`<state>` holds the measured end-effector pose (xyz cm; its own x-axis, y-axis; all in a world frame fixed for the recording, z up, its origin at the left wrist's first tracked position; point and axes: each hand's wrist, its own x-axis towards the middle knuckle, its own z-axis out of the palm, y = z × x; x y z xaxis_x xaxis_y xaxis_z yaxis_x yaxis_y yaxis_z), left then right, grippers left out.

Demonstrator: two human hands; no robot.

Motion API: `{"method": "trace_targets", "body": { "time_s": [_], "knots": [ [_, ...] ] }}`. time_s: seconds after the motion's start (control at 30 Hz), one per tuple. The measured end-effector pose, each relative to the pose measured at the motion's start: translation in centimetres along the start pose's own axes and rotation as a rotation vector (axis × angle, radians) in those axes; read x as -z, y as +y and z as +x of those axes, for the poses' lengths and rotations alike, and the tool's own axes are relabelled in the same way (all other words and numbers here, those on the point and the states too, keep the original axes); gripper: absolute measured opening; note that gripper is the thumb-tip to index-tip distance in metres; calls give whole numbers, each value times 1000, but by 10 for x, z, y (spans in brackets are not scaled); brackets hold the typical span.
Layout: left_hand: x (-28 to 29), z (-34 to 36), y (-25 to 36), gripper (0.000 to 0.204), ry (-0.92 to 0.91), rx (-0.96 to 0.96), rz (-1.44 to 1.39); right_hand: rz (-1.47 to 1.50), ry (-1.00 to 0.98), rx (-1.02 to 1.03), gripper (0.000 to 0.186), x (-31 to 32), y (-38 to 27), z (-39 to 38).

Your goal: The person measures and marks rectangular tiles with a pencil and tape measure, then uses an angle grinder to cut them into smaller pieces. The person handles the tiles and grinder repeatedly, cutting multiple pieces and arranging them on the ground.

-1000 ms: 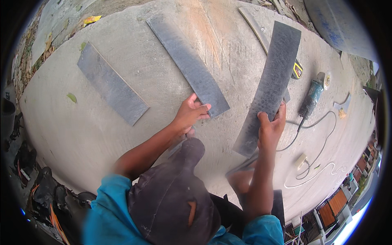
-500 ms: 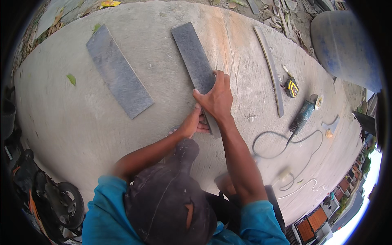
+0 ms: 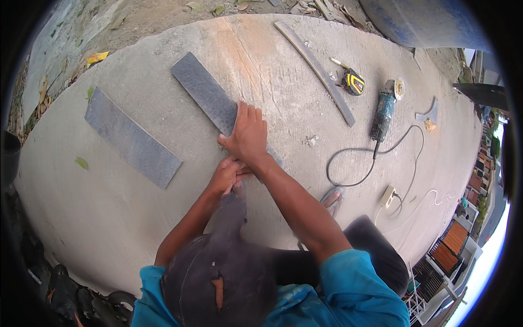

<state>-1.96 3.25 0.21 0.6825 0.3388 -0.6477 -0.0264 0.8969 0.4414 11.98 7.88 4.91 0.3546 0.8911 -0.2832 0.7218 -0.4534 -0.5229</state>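
Observation:
A long grey tile strip (image 3: pixel 200 87) lies slantwise on the concrete, its far end to the upper left. My right hand (image 3: pixel 248 132) spans the strip, with the thumb at its left edge and the fingers over the right edge. Close below, my left hand (image 3: pixel 227 174) has its fingers curled together by the strip's near left edge, under the right wrist. Whatever the left fingers hold, if anything, is hidden. A wider grey tile piece (image 3: pixel 133 139) lies flat to the left, apart from both hands.
To the right lie a narrow tile offcut (image 3: pixel 316 68), a yellow and black tape measure (image 3: pixel 353 83) and a corded angle grinder (image 3: pixel 384 111). Its cord loops toward a socket block (image 3: pixel 388 197). A curved tile scrap (image 3: pixel 430 113) lies farther right; a blue drum (image 3: pixel 430 24) stands at the back.
The view has swung, so the things on the ground sit farther left and more tilted. My left fingers were stretched out by the strip and are now curled. My right hand still grips it.

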Motion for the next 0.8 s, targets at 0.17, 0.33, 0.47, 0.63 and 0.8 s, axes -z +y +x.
{"method": "trace_targets", "body": {
  "time_s": [0.17, 0.33, 0.47, 0.63, 0.8],
  "knots": [
    [32, -19, 39, 65, 301, -286, -110, 27, -34, 26, 91, -2, 4, -21],
    [85, -54, 90, 82, 1345, -671, 684, 9, -46, -41, 92, 7, 10, -35],
    [149, -71, 132, 114, 1738, -86, 817, -75, -3, -12, 93, 16, 31, -37],
    [160, -33, 139, 124, 1817, -32, 761, -68, -15, -2, 94, 9, 44, -48],
    [137, -33, 154, 124, 1825, -60, 602, -39, 53, -13, 92, -2, 47, -54]
  ]
}}
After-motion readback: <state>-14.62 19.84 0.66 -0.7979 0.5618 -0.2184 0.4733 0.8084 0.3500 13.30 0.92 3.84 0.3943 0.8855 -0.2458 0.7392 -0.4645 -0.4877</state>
